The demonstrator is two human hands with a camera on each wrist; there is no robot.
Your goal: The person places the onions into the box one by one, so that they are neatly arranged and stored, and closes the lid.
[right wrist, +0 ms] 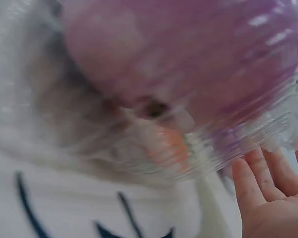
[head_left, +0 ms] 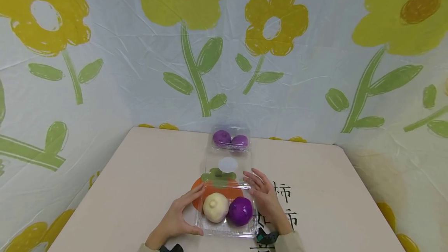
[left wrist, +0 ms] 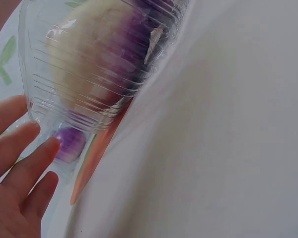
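A clear plastic clamshell box [head_left: 229,233] lies on the near part of the table. Inside it sit a cream, turnip-like vegetable [head_left: 216,207] with a knob on top and a purple round one [head_left: 240,211]. My left hand [head_left: 178,215] is at the box's left side, thumb by the near-left corner, fingers fairly straight. On the right, my right hand [head_left: 265,197] has its fingers loosely extended by the far-right corner. Its fingers [right wrist: 251,186] are beside the ribbed wall in the right wrist view; whether they touch is unclear. The left fingers [left wrist: 27,163] show near the box rim.
Behind the box a clear lid-like sheet [head_left: 210,158] extends away, with a white disc [head_left: 228,165] on it. Further back stands a second clear box [head_left: 241,129] holding two purple round vegetables [head_left: 222,138]. The pale tablecloth [head_left: 147,174] bears an orange fruit print [head_left: 196,189] and black characters.
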